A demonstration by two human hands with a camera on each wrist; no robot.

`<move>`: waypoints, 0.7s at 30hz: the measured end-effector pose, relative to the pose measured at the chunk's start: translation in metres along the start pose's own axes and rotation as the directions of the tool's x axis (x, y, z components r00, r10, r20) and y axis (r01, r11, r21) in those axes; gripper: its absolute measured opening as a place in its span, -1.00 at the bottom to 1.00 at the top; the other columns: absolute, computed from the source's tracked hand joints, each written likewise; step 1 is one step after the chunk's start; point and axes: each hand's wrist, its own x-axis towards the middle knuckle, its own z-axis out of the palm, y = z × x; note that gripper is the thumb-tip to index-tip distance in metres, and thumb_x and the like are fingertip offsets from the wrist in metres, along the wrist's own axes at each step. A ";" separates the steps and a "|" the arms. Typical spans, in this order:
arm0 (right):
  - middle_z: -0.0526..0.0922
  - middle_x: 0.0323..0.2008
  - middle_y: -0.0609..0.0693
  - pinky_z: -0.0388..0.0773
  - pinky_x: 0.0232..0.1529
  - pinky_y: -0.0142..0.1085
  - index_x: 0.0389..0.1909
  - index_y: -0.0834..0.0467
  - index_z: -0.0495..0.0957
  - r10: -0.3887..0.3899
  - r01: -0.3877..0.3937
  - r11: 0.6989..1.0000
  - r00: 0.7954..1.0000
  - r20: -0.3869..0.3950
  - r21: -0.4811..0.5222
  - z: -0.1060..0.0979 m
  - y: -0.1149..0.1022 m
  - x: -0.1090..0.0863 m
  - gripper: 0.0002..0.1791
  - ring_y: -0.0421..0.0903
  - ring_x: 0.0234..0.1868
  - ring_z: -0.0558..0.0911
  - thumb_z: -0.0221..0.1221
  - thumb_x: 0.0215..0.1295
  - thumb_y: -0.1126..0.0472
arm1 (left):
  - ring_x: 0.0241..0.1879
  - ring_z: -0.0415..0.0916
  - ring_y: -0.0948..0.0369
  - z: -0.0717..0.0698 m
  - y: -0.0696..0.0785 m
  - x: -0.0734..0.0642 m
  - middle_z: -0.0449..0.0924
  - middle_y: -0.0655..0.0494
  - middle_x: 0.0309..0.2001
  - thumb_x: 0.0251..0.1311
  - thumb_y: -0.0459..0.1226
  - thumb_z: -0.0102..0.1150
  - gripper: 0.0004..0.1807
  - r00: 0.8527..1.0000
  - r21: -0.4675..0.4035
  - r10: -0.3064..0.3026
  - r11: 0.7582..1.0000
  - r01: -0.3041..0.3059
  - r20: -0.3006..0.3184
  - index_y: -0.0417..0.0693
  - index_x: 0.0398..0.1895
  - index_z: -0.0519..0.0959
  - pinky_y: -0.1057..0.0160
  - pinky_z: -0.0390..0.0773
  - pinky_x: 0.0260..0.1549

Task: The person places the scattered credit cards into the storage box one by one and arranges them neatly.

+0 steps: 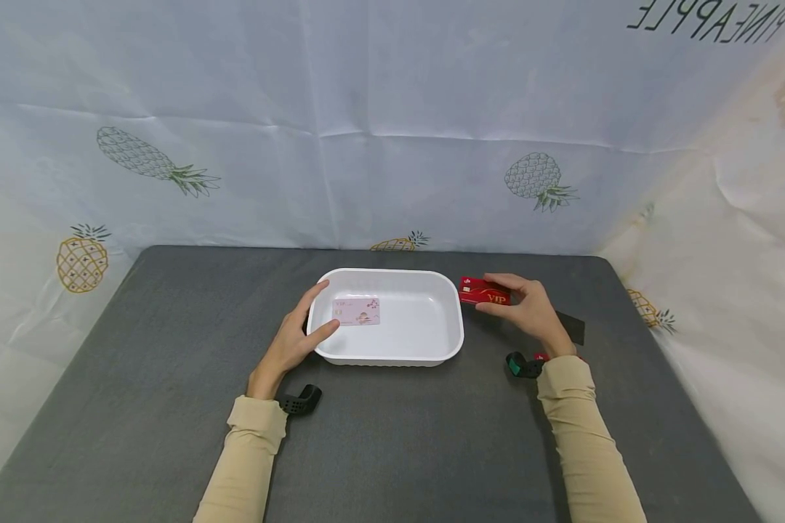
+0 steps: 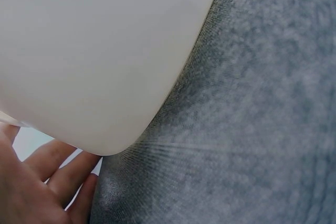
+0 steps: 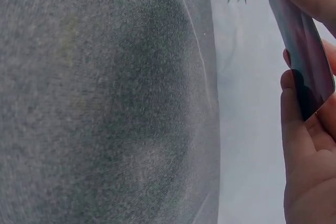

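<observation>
A white plastic tray [image 1: 405,359] sits on the dark table, and a pink VIP card [image 1: 360,312] lies flat inside its left half. My left hand [image 1: 291,338] holds the tray by its left end, thumb over the rim and the other fingers round the outside. In the left wrist view, the fingers [image 2: 62,174] reach round the tray's end wall [image 2: 100,72]. Just off the tray's right end, my right hand [image 1: 526,309] pinches a red VIP card [image 1: 479,290] between thumb and fingers. The right wrist view shows that card [image 3: 304,51] edge-on in the grip.
A black flat piece [image 1: 573,328] lies on the table beside the right wrist, partly hidden by it. Small red bits [image 1: 541,357] show by the right cuff. Behind the grey table [image 1: 392,450] hangs a white pineapple-print cloth [image 1: 366,94].
</observation>
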 end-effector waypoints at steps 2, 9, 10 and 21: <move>0.52 0.35 0.26 0.42 0.09 -0.72 0.33 0.29 0.51 0.003 -0.003 1.000 1.000 -0.011 0.002 -0.001 0.000 -0.001 -0.35 0.14 0.34 0.46 0.44 0.21 0.27 | 0.52 0.20 -0.15 0.000 0.000 0.000 0.19 -0.16 0.57 0.27 -0.12 0.22 -0.18 1.000 0.002 -0.002 1.000 0.002 0.000 0.13 0.60 0.18 -0.34 0.12 0.46; 0.51 0.36 0.26 0.43 0.10 -0.72 0.34 0.27 0.50 -0.006 0.006 1.000 0.999 -0.031 0.020 -0.002 -0.001 -0.002 -0.35 0.13 0.34 0.46 0.43 0.22 0.27 | 0.52 0.21 -0.15 0.000 -0.001 0.001 0.20 -0.15 0.57 0.27 -0.11 0.22 -0.18 1.000 0.005 -0.007 1.000 0.007 -0.001 0.13 0.59 0.18 -0.33 0.13 0.45; 0.51 0.36 0.27 0.43 0.10 -0.72 0.35 0.27 0.50 -0.012 0.013 1.000 0.999 -0.031 0.022 -0.002 -0.002 -0.001 -0.34 0.12 0.34 0.46 0.43 0.22 0.27 | 0.52 0.21 -0.15 0.000 -0.001 0.000 0.20 -0.15 0.57 0.27 -0.11 0.23 -0.18 1.000 0.004 -0.007 1.000 0.007 -0.001 0.14 0.59 0.18 -0.33 0.13 0.45; 0.54 0.33 0.25 0.43 0.16 -0.68 0.33 0.24 0.53 -0.069 0.070 0.996 0.998 -0.014 0.047 0.010 -0.014 0.004 -0.37 -0.03 0.30 0.47 0.42 0.22 0.32 | 0.52 0.19 -0.15 0.000 0.000 0.001 0.19 -0.15 0.57 0.27 -0.10 0.22 -0.18 1.000 0.006 -0.022 1.000 0.021 0.005 0.15 0.60 0.17 -0.35 0.12 0.46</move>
